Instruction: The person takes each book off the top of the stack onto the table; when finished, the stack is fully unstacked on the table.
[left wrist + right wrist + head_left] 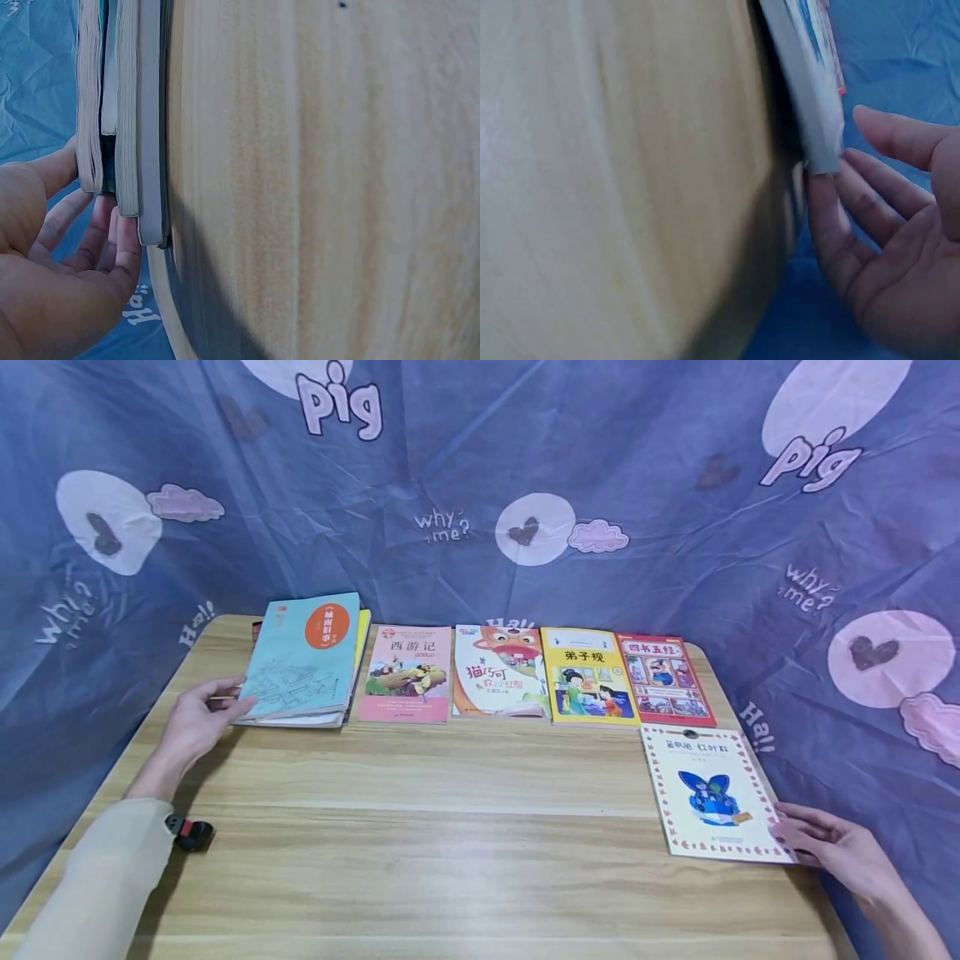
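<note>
White book (712, 793): near right; your right hand (843, 850) touches its edge, thumb and fingers spread.
Book stack (296, 664): far left; your left hand (197, 717) touches it, fingers spread.

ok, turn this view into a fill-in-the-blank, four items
The stack of books is touched by the ____ hand.
In the back row, the yellow book has a ____ book at its right.
The right hand touches a book with a mainly ____ cover.
The blue cloth shows the animal word ____ twice.
Missing: left; red; white; pig.
</note>
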`<state>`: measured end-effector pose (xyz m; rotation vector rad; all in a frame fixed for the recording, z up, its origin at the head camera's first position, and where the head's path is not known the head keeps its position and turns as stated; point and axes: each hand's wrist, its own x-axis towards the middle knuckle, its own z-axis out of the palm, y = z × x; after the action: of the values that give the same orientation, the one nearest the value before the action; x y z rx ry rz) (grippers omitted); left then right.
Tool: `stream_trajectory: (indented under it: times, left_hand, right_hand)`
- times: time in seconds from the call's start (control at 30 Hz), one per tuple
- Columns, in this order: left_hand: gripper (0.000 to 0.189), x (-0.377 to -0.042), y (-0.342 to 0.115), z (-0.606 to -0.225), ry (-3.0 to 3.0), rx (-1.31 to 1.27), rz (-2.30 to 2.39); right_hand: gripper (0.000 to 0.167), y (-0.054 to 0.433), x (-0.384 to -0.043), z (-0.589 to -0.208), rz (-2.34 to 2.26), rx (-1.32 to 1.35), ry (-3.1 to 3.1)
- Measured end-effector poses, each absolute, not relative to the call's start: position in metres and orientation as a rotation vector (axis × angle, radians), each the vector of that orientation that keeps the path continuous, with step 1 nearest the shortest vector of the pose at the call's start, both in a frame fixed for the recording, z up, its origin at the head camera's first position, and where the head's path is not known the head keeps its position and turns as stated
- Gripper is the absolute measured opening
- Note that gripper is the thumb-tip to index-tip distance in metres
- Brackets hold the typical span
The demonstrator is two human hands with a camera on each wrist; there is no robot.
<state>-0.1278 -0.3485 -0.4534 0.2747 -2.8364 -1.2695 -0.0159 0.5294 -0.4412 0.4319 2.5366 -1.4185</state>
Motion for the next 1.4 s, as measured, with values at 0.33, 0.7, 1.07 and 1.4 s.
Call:
stream_trajectory:
  times: [0.33,0.7,1.07,1.4]
  left_hand:
    - [0.068,-0.129,-0.350,-0.454,-2.843,0.280,-1.277]
    - [0.069,-0.128,-0.353,-0.454,-2.850,0.307,-1.279]
    - [0.069,-0.127,-0.352,-0.453,-2.848,0.298,-1.288]
    - [0.071,-0.129,-0.351,-0.453,-2.860,0.295,-1.288]
  right_hand:
    - [0.045,0.486,-0.033,-0.410,-1.435,0.197,2.734]
    - [0.028,0.368,-0.085,-0.407,-1.679,-0.018,2.551]
    - [0.048,0.219,-0.133,-0.416,-1.753,-0.166,2.292]
    - [0.044,0.116,-0.162,-0.422,-1.794,-0.218,2.170]
